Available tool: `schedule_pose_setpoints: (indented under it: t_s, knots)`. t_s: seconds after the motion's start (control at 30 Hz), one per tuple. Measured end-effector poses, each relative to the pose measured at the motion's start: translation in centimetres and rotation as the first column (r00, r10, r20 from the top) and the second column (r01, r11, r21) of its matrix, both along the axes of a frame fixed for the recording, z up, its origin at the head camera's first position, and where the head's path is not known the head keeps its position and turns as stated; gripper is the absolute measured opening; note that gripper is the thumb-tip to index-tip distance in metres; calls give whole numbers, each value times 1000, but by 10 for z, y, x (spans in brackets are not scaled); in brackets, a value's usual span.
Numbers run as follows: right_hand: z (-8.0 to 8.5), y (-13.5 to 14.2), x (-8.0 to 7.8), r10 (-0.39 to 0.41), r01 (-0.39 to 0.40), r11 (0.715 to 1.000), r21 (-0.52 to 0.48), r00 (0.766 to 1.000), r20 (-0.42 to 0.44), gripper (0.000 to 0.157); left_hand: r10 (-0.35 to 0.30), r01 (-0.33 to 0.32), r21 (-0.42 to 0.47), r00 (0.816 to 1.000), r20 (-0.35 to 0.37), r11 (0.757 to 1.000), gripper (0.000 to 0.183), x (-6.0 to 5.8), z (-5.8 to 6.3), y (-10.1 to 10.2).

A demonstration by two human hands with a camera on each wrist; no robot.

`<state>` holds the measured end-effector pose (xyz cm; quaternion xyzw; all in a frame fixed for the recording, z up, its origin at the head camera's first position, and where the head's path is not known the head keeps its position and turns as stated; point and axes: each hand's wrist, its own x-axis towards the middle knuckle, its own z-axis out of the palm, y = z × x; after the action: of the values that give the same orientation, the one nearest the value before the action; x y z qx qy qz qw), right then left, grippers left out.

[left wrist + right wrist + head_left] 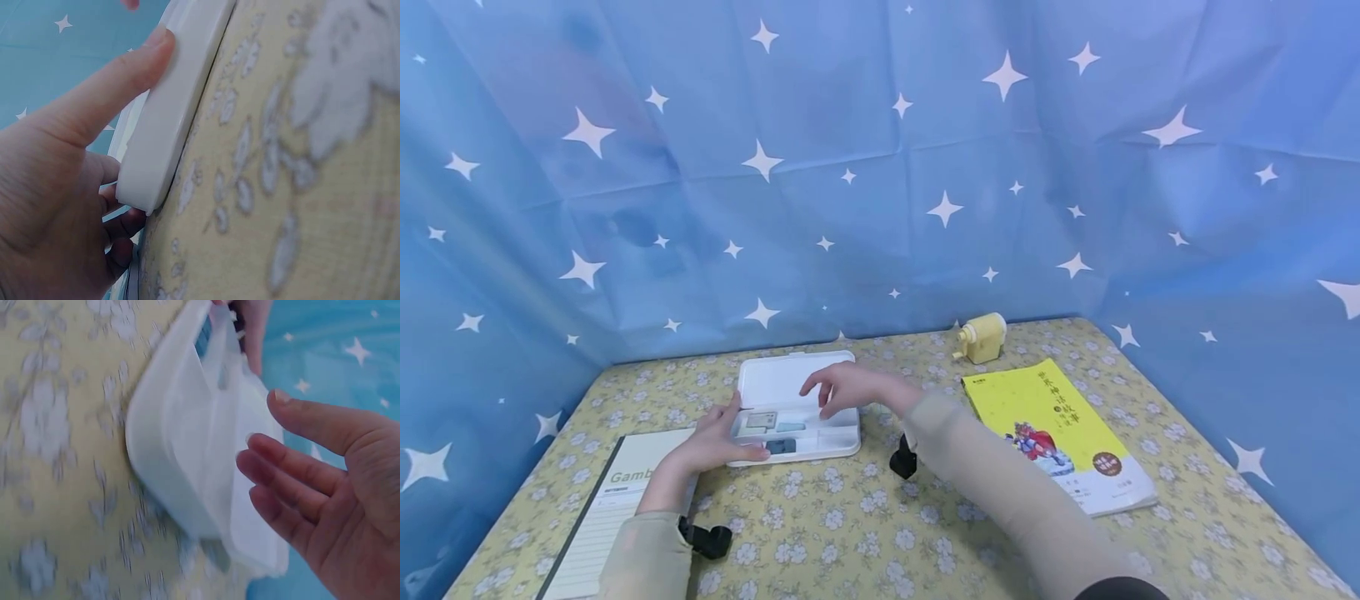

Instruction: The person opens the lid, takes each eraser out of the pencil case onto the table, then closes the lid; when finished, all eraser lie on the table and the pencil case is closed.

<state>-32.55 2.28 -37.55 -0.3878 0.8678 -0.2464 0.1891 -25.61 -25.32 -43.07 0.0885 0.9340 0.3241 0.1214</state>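
A white pencil case point(838, 440) lies on the table with its lid point(775, 379) folded back. My left hand point(711, 442) grips its left end; in the left wrist view the thumb point(134, 72) lies along the outer front wall point(169, 112) and the other fingers bend round the end. Inside sit a greyish block point(762, 420), a small light-blue piece point(791, 427) and a dark blue block point(781, 447). Over the right part of the case hovers my right hand point(847, 386), its fingers loosely bent. Between those fingers nothing shows in the right wrist view.
A lined notebook point(587, 533) lies at the left, partly under my left forearm. To the right is a yellow-covered book point(1022, 400), partly behind my right sleeve. Behind it stands a yellow pencil sharpener point(983, 338) with a crank. A blue star-printed curtain point(865, 208) borders the table.
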Motion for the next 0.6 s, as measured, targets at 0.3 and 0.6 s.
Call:
schedule_pose_setpoints:
  t_s: [0.3,0.6]
  knots:
    - [-9,-31,3,48,-46,998,38,998,-46,41,7,-7,-3,1000,4,1000,125,2,1,3]
    - [-15,-44,1,27,-20,995,97,997,-70,42,5,-5,1,1000,-10,1000,125,1,1,1]
